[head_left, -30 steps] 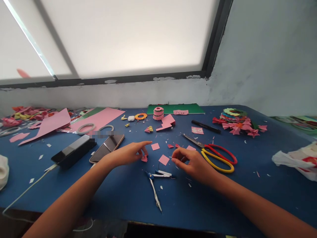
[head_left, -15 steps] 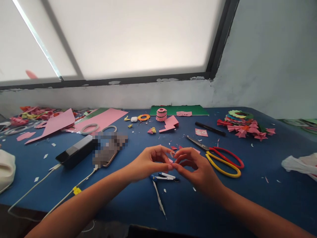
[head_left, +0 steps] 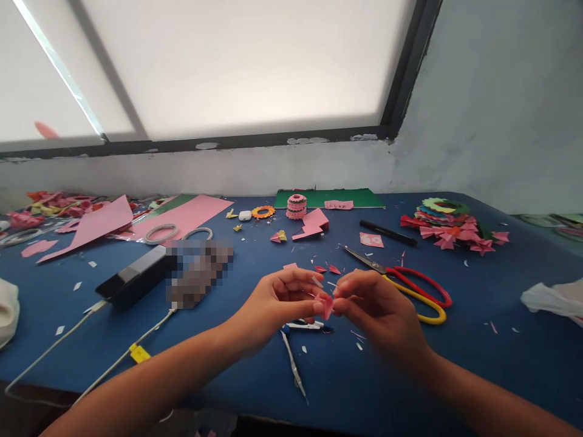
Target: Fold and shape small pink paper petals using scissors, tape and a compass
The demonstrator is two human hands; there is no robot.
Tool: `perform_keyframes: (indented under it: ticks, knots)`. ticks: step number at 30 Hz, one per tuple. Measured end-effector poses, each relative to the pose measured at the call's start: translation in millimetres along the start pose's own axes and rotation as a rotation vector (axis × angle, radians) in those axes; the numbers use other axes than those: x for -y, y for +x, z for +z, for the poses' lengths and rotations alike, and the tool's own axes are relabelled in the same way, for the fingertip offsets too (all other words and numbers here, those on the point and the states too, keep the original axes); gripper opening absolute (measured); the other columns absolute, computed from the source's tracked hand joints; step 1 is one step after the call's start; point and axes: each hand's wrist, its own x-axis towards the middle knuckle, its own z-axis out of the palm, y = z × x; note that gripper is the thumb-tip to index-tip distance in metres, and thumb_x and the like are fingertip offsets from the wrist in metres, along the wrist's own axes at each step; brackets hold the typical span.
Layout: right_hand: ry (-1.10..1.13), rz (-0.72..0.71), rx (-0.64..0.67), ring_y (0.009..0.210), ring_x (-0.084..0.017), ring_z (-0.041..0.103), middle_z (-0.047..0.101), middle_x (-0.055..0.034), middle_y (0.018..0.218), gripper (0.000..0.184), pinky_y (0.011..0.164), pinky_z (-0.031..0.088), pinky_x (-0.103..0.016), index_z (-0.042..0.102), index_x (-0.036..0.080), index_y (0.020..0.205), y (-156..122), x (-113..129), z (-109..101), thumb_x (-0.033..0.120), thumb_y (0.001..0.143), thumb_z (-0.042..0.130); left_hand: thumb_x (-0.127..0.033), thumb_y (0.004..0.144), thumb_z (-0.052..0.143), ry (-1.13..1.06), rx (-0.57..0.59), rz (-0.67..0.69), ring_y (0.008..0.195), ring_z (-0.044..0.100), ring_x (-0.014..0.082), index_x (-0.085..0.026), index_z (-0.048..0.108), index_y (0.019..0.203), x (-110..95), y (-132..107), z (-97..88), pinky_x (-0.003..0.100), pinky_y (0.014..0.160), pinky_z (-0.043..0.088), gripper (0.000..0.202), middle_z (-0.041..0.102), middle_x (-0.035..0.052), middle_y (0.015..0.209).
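My left hand (head_left: 277,306) and my right hand (head_left: 378,309) meet above the blue table (head_left: 455,364), both pinching a small folded pink paper piece (head_left: 327,305) between their fingertips. A drawing compass (head_left: 294,352) lies on the table just below the hands. Red and yellow scissors (head_left: 412,288) rest to the right of my right hand. Small pink paper bits (head_left: 325,269) lie just beyond my fingers.
A black power bank (head_left: 132,280) and a blurred phone (head_left: 198,273) with cables lie at left. Pink sheets (head_left: 182,215), tape rings (head_left: 160,233), a green sheet (head_left: 330,197), a black marker (head_left: 387,232), folded paper stars (head_left: 449,227) and a plastic bag (head_left: 553,298) sit around.
My hands lifted off the table and came together; the small pink piece taken from the table is now pinched between both hands, which drew slightly nearer to me.
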Motion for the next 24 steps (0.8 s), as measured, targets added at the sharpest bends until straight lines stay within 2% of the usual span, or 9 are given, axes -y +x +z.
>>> perform_keyframes:
  ticks: [3,12,24]
  knots:
    - [-0.065,-0.059,0.047,0.064,-0.008,0.058,0.056,0.0036,0.074,0.004,0.057,0.052,-0.019,0.056,0.024,0.083,1.4,3.4,-3.0,0.02,0.084,0.058,-0.009,0.071,0.073,-0.001,-0.014,0.038,0.069,0.065,0.0085,-0.016,0.065,0.095,-1.7,-0.1,0.0,0.016,0.059,0.049,0.026,0.069,0.0005,0.081]
    - [-0.26,-0.072,0.154,0.064,-0.01,0.055,0.058,0.0003,0.074,0.006,0.058,0.049,-0.021,0.054,0.022,0.081,1.1,7.9,-4.8,0.022,0.087,0.053,-0.011,0.07,0.073,0.014,-0.032,0.076,0.068,0.065,0.0097,-0.017,0.066,0.095,-4.4,-0.6,-0.9,0.016,0.057,0.049,0.027,0.069,0.0005,0.079]
    - [-0.405,-0.141,0.131,0.062,-0.008,0.054,0.058,0.0024,0.072,0.007,0.059,0.046,-0.019,0.054,0.021,0.08,3.1,7.5,-4.5,0.018,0.087,0.053,-0.012,0.071,0.073,0.087,-0.037,0.105,0.069,0.064,0.0095,-0.017,0.065,0.096,-4.2,-1.0,-0.8,0.015,0.054,0.048,0.027,0.068,-0.0001,0.079]
